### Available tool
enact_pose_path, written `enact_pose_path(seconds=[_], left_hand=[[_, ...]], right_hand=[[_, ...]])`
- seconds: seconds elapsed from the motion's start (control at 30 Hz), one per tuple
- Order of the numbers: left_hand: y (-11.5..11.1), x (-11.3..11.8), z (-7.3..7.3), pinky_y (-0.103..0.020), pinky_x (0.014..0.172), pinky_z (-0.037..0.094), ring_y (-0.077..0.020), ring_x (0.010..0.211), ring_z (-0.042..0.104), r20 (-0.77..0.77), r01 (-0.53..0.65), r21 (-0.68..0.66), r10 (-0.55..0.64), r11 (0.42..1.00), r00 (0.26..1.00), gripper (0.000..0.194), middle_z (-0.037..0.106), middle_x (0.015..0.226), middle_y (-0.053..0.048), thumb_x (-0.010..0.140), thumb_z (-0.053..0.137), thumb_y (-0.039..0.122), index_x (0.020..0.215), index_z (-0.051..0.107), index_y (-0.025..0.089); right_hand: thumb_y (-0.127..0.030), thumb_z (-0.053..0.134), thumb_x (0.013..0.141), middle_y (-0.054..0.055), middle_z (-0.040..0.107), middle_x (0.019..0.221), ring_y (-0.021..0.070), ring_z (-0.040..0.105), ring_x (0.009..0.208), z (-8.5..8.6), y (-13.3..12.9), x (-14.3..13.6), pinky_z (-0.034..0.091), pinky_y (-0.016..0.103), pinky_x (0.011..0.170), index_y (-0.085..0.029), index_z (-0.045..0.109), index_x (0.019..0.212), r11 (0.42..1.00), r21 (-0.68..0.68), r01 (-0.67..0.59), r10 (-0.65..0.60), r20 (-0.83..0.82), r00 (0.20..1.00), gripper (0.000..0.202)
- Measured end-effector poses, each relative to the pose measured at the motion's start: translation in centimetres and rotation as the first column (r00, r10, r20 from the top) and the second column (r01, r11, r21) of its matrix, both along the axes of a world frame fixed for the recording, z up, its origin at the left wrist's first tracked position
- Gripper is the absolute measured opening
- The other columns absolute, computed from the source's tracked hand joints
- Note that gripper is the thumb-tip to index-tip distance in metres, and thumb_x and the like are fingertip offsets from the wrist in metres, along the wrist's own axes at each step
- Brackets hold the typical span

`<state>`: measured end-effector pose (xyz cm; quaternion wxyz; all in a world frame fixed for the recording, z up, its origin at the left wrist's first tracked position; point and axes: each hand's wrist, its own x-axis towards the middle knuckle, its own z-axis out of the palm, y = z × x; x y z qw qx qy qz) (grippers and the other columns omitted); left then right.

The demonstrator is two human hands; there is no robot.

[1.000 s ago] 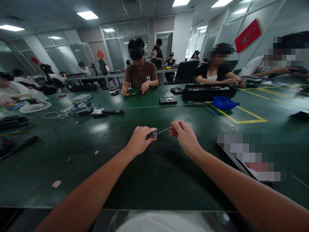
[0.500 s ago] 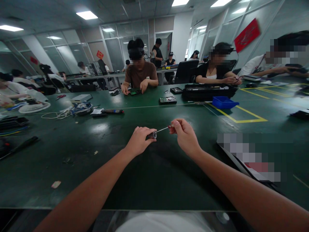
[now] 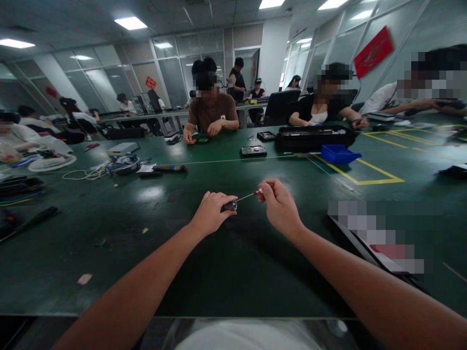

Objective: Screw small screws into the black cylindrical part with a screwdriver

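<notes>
Over the middle of the green table (image 3: 233, 272), my left hand (image 3: 210, 212) is closed around a small dark cylinder (image 3: 230, 205), whose round, shiny-rimmed end faces me. It resembles a flashlight head, though most of it is hidden by my fingers. To its right, my right hand (image 3: 279, 203) pinches the red handle of a thin screwdriver (image 3: 248, 196). The metal shaft points left, and its tip meets or lies just behind the upper edge of the cylinder; I cannot tell which.
A blue tray (image 3: 339, 154) and a long black case (image 3: 315, 138) stand at the back right. A circuit-board device (image 3: 254, 151) lies ahead. Cables (image 3: 87, 172) and a tool (image 3: 170, 168) lie left. A white-and-black flat item (image 3: 379, 245) rests near my right forearm. Co-workers sit opposite.
Both hands stay nearly in place, with the cylinder and screwdriver shifted only slightly. Across the table, the co-worker in black has moved their hands apart.
</notes>
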<state>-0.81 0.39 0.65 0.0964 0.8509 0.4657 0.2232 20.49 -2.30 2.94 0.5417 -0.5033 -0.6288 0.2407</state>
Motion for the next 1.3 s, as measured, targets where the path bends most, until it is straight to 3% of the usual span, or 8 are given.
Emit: enact_pose_path(seconds=[0.3, 0.6, 0.8, 1.3], left_hand=[[-0.05, 0.09, 0.14, -0.05, 0.104, 0.036, -0.0247, 0.108, 0.057, -0.013, -0.009, 0.001, 0.009, 1.0, 1.0, 0.04, 0.067, 0.114, -0.006, 0.089, 0.069, 0.033, 0.128, 0.063, 0.027], [0.15, 0.09, -0.2, -0.045, 0.1, 0.04, -0.0245, 0.106, 0.057, 0.014, 0.03, 0.016, -0.03, 0.999, 0.999, 0.042, 0.067, 0.113, -0.005, 0.086, 0.073, 0.031, 0.126, 0.065, 0.028], [0.16, 0.03, -0.3, -0.043, 0.099, 0.043, -0.0245, 0.107, 0.057, 0.058, 0.016, -0.02, -0.015, 1.0, 0.998, 0.041, 0.066, 0.112, -0.006, 0.086, 0.071, 0.028, 0.126, 0.065, 0.027], [0.07, 0.05, -0.13, -0.04, 0.094, 0.046, -0.0235, 0.105, 0.059, 0.123, 0.011, -0.075, -0.001, 0.997, 0.992, 0.039, 0.066, 0.111, -0.005, 0.086, 0.072, 0.033, 0.124, 0.065, 0.025]], right_hand=[[-0.035, 0.041, 0.1, 0.002, 0.063, 0.076, 0.0196, 0.06, 0.07, 0.16, -0.3, 0.2, 0.04, 0.033, 0.066, -0.025, 0.053, 0.09, 0.997, 0.072, 0.03, -0.041, 0.155, 0.987, 0.019], [-0.038, 0.041, 0.1, 0.003, 0.068, 0.082, 0.0208, 0.065, 0.077, 0.18, -0.48, 0.01, 0.045, 0.034, 0.071, -0.025, 0.053, 0.095, 0.994, 0.092, -0.054, 0.039, 0.152, 0.988, 0.018], [-0.038, 0.04, 0.1, 0.004, 0.066, 0.079, 0.0212, 0.062, 0.072, 0.24, -0.54, 0.01, 0.042, 0.034, 0.067, -0.025, 0.052, 0.093, 0.993, 0.116, -0.035, 0.006, 0.248, 0.969, 0.019], [-0.034, 0.04, 0.099, 0.005, 0.066, 0.08, 0.0207, 0.061, 0.07, 0.43, -0.61, 0.09, 0.041, 0.034, 0.066, -0.025, 0.052, 0.092, 0.991, 0.133, -0.016, -0.017, 0.24, 0.971, 0.017]])
